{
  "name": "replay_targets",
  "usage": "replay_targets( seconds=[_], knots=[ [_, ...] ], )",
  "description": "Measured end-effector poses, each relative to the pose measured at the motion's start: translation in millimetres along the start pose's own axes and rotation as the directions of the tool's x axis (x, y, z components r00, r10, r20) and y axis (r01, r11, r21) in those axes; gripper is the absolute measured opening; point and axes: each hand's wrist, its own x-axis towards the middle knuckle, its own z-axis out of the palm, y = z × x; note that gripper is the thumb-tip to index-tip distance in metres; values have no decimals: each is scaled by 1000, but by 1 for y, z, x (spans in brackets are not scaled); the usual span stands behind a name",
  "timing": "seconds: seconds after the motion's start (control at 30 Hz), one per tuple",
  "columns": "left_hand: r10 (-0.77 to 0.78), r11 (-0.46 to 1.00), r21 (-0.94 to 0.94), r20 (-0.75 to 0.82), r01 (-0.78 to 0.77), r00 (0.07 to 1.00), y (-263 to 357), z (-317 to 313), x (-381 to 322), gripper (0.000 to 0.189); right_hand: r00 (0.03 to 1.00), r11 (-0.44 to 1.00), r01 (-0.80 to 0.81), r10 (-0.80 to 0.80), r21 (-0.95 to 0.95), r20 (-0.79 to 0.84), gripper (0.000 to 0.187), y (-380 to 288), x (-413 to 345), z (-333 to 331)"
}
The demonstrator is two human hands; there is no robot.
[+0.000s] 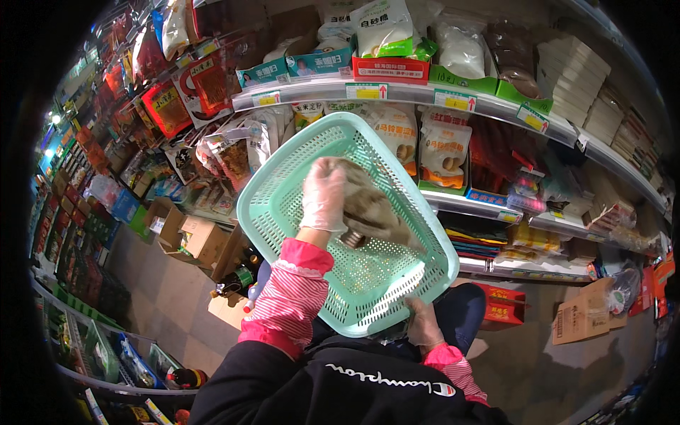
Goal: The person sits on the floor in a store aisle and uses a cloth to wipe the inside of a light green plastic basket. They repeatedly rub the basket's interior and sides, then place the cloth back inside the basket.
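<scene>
A mint-green plastic basket (254,212) with slotted walls and a perforated bottom is tilted in front of my body. My left hand (324,194), in a clear disposable glove, reaches inside and grips a stained, brownish-white cloth (377,204). Part of that cloth is blurred, and it covers some of the basket's bottom. A small brown, ridged object (352,239) shows at the cloth's lower edge; I cannot tell what it is. My right hand (424,321), gloved too, holds the basket's rim at the lower right corner, its fingers partly hidden behind it.
Shelves with price tags (366,91) hold bagged sugar (383,26) and starch packets (443,151). Hanging snack packs (167,106) crowd the left. Open cardboard boxes (199,239) and dark bottles (239,279) stand on the floor by my legs. A red carton (499,304) sits at right.
</scene>
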Motion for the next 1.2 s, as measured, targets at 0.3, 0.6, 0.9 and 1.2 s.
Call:
replay_targets(
  seconds=[0.3,0.6,0.9,1.2],
  knots=[
    [349,657,717,-13,-235,937,1,11,19,40,999,999,-48,47,3,19,41,2,2,4],
    [239,607,747,154,-271,959,5,26,13,48,1000,1000,-1,1,-1,-13,42,-6,-3,6],
    [440,677,624,82,-391,894,-8,32,-6,29,994,992,108,-107,-60,10,38,4,4,-5],
    [364,640,708,65,-300,929,-1,23,13,41,991,958,129,-114,-257,75,30,-6,0,-1]
  ],
)
